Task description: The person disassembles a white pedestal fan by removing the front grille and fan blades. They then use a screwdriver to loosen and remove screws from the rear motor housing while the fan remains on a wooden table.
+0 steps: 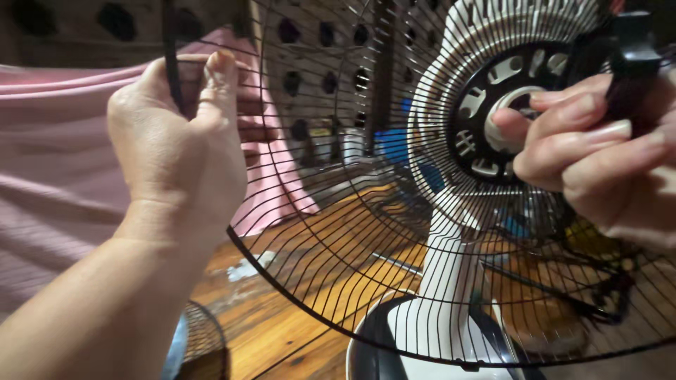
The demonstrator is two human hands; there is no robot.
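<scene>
My left hand pinches the black fan grille rim; my right hand fingers clasp its centre hub.

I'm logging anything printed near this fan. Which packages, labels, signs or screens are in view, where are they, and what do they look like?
None can be made out.
Blurred blue and white shapes stand behind the black wire guard; whether they are packages cannot be told.
The left hand grips the guard's rim; the right hand is at the fan's hub.
</scene>
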